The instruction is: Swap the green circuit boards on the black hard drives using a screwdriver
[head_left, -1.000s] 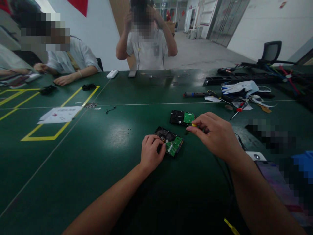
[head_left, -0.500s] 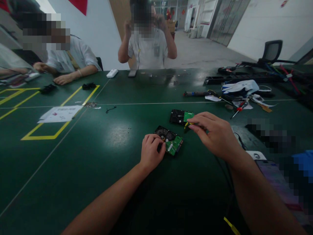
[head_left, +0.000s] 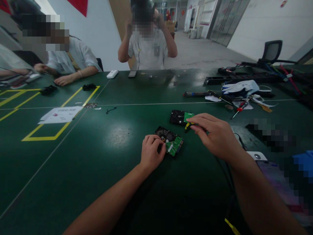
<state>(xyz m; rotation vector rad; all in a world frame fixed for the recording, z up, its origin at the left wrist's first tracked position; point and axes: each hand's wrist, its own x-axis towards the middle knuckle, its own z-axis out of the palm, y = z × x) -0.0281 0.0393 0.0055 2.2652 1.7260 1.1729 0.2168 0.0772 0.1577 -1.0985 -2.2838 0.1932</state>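
Observation:
A hard drive point(head_left: 174, 145) lies on the green table with its green circuit board facing up. My left hand point(head_left: 152, 150) grips its near left side, fingers curled and thumb close to the index finger; the fingertips cover part of the drive. Above the drive's right side, my right hand point(head_left: 212, 133) pinches a small screwdriver point(head_left: 188, 126) with a yellow-and-black handle. The screwdriver's thin shaft points down and left toward the board, but I cannot tell whether its tip touches. Just behind lies a second hard drive point(head_left: 178, 117), partly covered by my right hand.
Several tiny dark specks, perhaps screws point(head_left: 129, 130), lie left of the drives. At the right are a red-handled screwdriver point(head_left: 241, 108), white gloves point(head_left: 241, 87) and a phone point(head_left: 274, 182). A paper sheet point(head_left: 60, 115) lies left. Two people sit across the table.
The screwdriver in my right hand has tilted or turned slightly, with the hand nearly in place. My left hand stays on the hard drive.

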